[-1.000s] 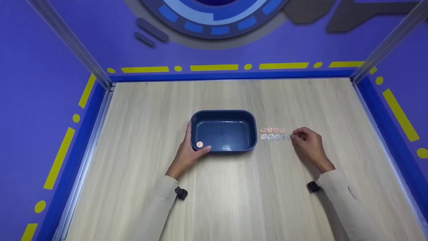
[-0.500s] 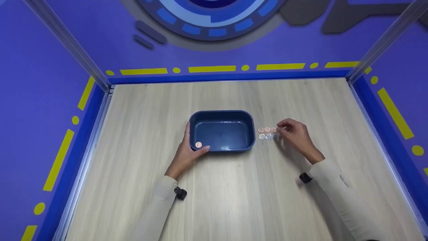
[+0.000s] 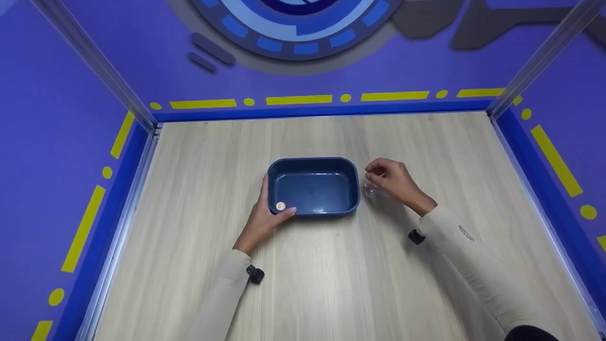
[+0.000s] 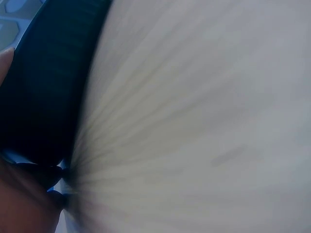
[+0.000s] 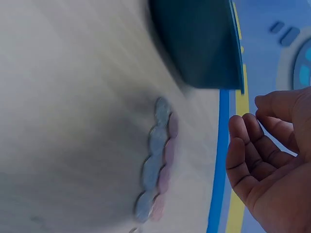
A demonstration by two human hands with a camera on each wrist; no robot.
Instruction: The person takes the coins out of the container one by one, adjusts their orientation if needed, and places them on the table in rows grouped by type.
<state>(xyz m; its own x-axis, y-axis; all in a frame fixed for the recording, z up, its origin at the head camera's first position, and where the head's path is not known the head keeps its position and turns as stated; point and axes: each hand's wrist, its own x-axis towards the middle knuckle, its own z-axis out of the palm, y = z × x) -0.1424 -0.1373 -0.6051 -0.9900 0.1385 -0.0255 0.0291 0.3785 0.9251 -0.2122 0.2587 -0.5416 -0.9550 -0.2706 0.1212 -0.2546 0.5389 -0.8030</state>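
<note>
A dark blue plastic bin (image 3: 312, 158) stands mid-table, a single copper-coloured coin (image 3: 280, 206) lying in its near left corner. My left hand (image 3: 260, 225) grips that corner, thumb over the rim and fingers along the outer left side. Just right of the bin, above the table, is my right hand (image 3: 396, 181), its fingers loosely curled and no coin visible between thumb and forefinger. Below it, in the right wrist view, lie a row of silver coins (image 5: 151, 172) and a row of copper-coloured coins (image 5: 164, 178), side by side. The head view shows only part of them.
The pale wooden table (image 3: 303, 284) is enclosed at the back and sides by blue panels (image 3: 303, 85) with yellow markings. Metal posts stand at its far corners. A black wrist camera (image 3: 255, 274) sits on the left sleeve, another on the right.
My right hand has left the right end of the silver row and moved left over the coins toward the bin. The left hand keeps its hold on the bin.
</note>
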